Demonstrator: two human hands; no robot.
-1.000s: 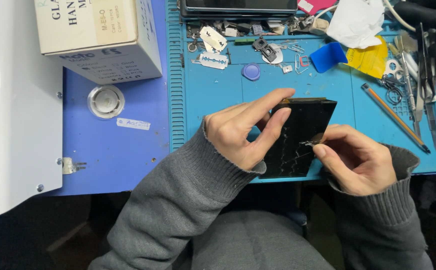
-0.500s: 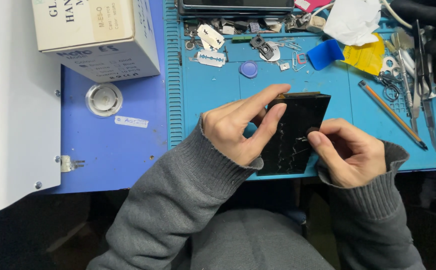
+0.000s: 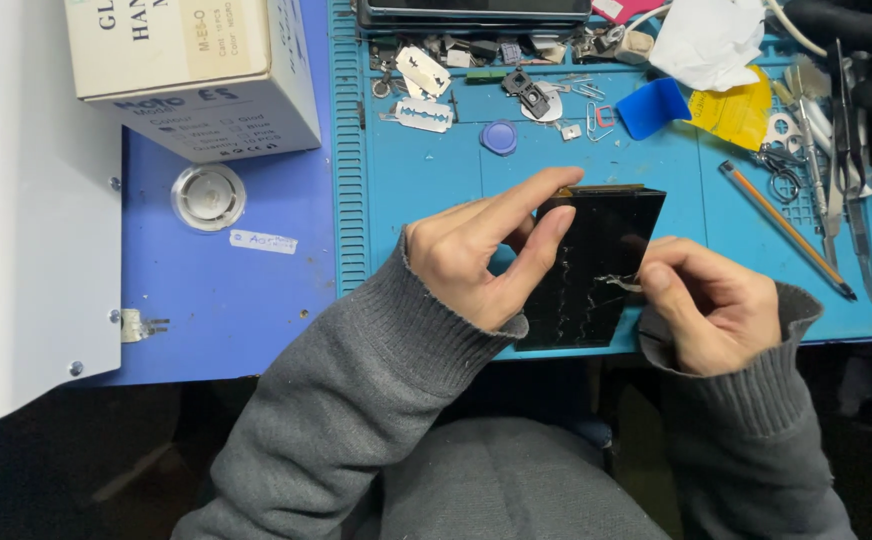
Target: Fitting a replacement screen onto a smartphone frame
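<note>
A black rectangular phone screen panel [image 3: 601,262] with streaks of pale residue lies tilted over the front edge of the light-blue work mat [image 3: 426,190]. My left hand [image 3: 481,255] grips its left edge, fingers stretched along the top corner. My right hand [image 3: 711,300] rests at the panel's right edge, thumb and forefinger pinched on a thin whitish strip of residue [image 3: 618,283] that comes off the glass. Both sleeves are grey knit.
A cardboard box [image 3: 191,75] stands at the back left, a round white cap [image 3: 208,196] in front of it. Razor blades [image 3: 421,95], small parts, a blue plastic pick [image 3: 653,107], yellow paper, a pencil [image 3: 786,230] and tweezers [image 3: 841,150] litter the mat. A white machine [image 3: 26,200] fills the left.
The panel has swung slightly more upright in my left hand. My right fingers shifted along its right edge and now pinch the whitish strip.
</note>
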